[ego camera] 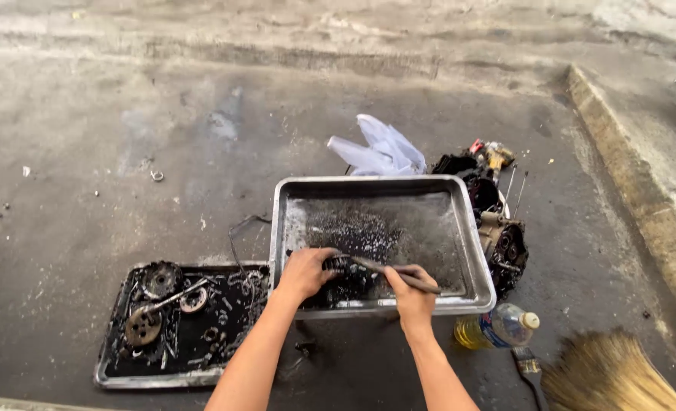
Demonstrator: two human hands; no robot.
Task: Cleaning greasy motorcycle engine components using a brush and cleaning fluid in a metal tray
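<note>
Concrete floor; right hand (412, 295) grips brush (396, 272), left hand (304, 272) clutches part in tray (471, 251)

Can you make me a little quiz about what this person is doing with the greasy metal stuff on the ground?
1. True or false: both hands are inside the big metal tray.
2. What does the right hand hold? A) a brush B) a bottle C) a broom
3. Fill in: the plastic bottle by the tray holds a ______ liquid.

Key:
1. True. The left hand rests on a dark engine part in the tray, and the right hand is at its near rim.
2. A. Its grip is closed on the brush, whose end lies over the part.
3. Yellow. The bottle lies on the concrete next to the straw broom.
</note>
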